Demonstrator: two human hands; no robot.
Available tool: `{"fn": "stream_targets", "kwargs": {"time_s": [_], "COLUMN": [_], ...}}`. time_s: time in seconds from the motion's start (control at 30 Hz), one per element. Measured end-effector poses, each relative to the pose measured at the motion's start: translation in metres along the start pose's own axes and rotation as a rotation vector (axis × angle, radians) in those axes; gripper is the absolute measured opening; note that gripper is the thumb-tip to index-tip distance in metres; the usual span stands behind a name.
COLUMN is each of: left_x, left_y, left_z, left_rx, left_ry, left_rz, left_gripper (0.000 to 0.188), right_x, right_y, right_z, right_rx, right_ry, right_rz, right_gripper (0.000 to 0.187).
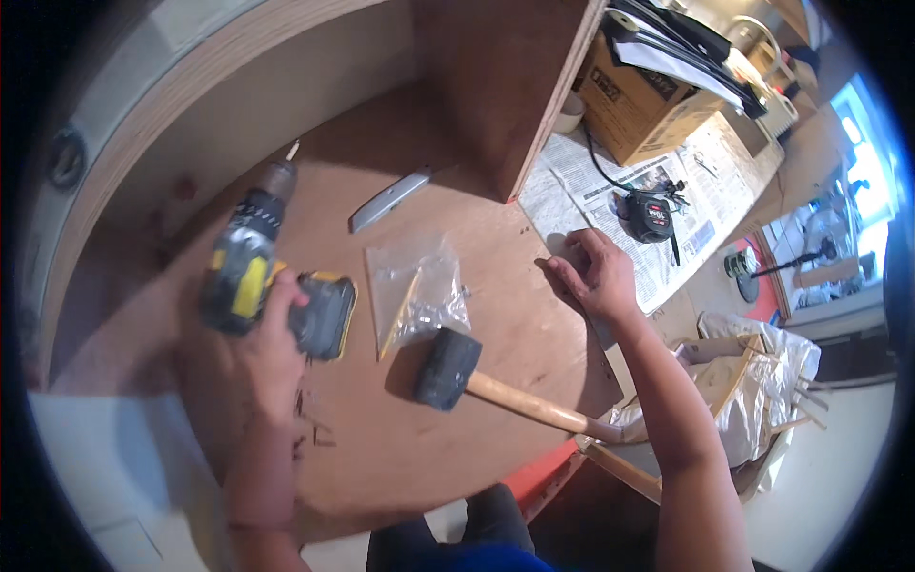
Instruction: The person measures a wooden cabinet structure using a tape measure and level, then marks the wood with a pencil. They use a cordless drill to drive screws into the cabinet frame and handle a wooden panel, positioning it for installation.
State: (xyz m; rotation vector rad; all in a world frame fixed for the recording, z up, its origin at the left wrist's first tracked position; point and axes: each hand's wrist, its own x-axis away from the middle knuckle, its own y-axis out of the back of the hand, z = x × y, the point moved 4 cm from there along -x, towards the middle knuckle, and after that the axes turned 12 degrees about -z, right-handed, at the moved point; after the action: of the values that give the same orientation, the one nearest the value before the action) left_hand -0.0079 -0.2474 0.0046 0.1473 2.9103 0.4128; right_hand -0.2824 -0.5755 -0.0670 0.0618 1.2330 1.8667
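Note:
My left hand point(269, 348) is wrapped round the handle of a yellow and black cordless drill point(240, 272). The drill points away from me, with a pale bit at its chuck. My right hand point(602, 276) rests by the right edge of the wooden board point(515, 353), fingers bent, thumb and forefinger apart. No held object shows in it. Between the hands lie a grey utility knife point(389, 200) and a clear plastic bag point(419, 291) with small metal pieces and a yellow pencil point(400, 315). Closer to me is a mallet with a black head point(448, 370) and wooden handle point(529, 400).
An upright wooden panel point(505, 86) rises at the board's far side, and a curved plywood edge point(143, 124) runs along the left. Newspaper point(620, 257) on the right carries a black tape measure point(650, 217) and a cardboard box point(634, 100). A plastic-lined bin point(743, 391) stands at lower right.

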Motion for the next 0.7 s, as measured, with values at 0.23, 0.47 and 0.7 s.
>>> {"fn": "stream_targets", "kwargs": {"time_s": [0.23,0.47,0.7], "left_x": [-0.052,-0.066,-0.085], "left_y": [-0.042,-0.125,-0.148], "left_z": [-0.060,-0.098,-0.101], "left_rx": [0.410,0.703,0.747], "left_ry": [0.106,0.017,-0.034], "left_rz": [0.473,0.712,0.726], "left_gripper": [0.046,0.032,0.039], "right_x": [0.000,-0.004,0.000], "right_y": [-0.003,-0.006,-0.007], "right_z": [0.000,0.001,-0.006], "right_rx": [0.034,0.038,0.038], "right_ry": [0.019,-0.013,0.006], "right_rz": [-0.037,-0.038,-0.052], "right_gripper": [0.047,0.048,0.050]}}
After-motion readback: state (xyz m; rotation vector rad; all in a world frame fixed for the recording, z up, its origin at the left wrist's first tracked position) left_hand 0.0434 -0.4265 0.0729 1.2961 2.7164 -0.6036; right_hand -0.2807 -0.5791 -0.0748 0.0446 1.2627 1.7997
